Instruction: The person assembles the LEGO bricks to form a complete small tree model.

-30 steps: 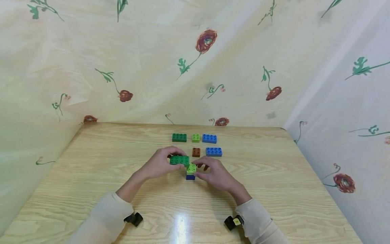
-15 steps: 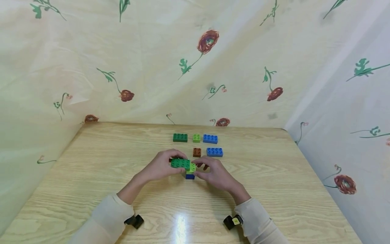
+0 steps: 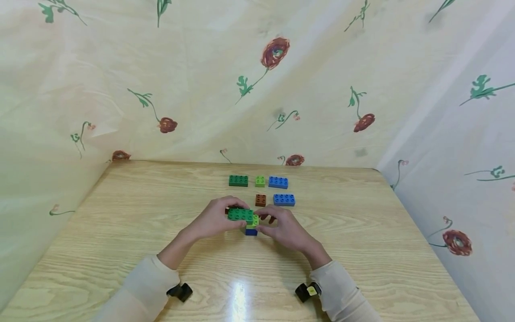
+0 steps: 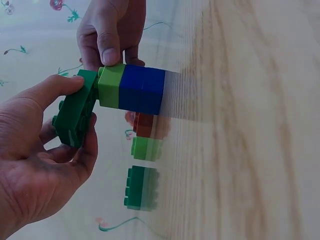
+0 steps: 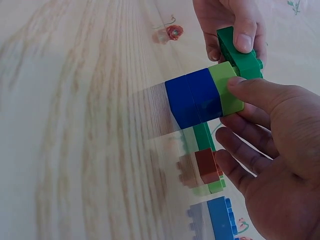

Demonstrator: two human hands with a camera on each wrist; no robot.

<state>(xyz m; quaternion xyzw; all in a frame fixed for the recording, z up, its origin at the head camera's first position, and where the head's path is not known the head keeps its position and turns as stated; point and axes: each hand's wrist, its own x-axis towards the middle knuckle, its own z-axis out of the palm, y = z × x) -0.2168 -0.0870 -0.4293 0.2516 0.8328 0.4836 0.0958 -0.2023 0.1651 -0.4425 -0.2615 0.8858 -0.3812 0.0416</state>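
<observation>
My left hand point(image 3: 213, 220) pinches a green building brick point(image 3: 240, 215) between thumb and fingers. Its right end overlaps the top of a small lime brick point(image 3: 255, 221), and in the left wrist view the green brick point(image 4: 75, 112) leans at an angle against the lime studs. Under the lime brick are dark blue bricks point(image 4: 142, 89), with a seam between them, upright on the table. My right hand point(image 3: 287, 227) steadies this stack, thumb and forefinger pinching the lime brick point(image 5: 225, 90); its other fingers are loosely bent. Whether any studs are engaged I cannot tell.
Behind the hands, a brown brick point(image 3: 260, 200) and a blue brick point(image 3: 284, 200) lie on the wooden table point(image 3: 342, 268). Farther back sit a dark green brick point(image 3: 238, 181), a lime brick point(image 3: 260, 181) and another blue brick point(image 3: 278, 182). A flowered cloth point(image 3: 193, 89) hangs beyond.
The green brick in my left hand has come slightly right and down, and now covers more of the lime brick's top. My right hand stays at the stack.
</observation>
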